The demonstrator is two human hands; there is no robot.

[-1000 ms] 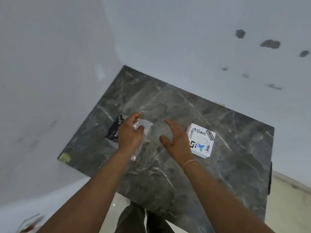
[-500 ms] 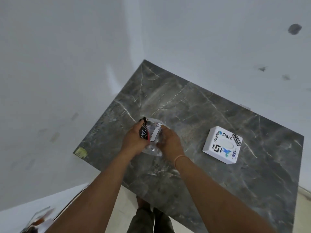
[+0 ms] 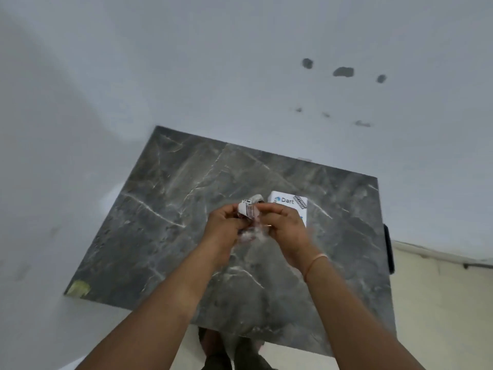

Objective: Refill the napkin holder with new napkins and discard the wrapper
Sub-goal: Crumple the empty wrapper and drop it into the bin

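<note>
Both hands are meeting above the middle of the grey marble tabletop [image 3: 165, 209], and between them they are gripping a crumpled clear plastic wrapper [image 3: 249, 210]. On one side, the left hand [image 3: 224, 225] is pinching the wrapper with its fingers curled in, while the right hand [image 3: 284, 222] is clasping it from the other side, a thin band [image 3: 316, 261] sitting on its wrist. Blurred by motion, the wrapper is sticking up between the two sets of fingertips, held clear of the table. Just beyond the right hand, a white napkin holder [image 3: 289, 202] printed with "Dart" is sitting on the tabletop, partly hidden by the fingers. A yellowish scrap of tape [image 3: 78, 287] is clinging to the table's near left corner. White walls [image 3: 213, 62] with dark marks are standing behind the table.
</note>
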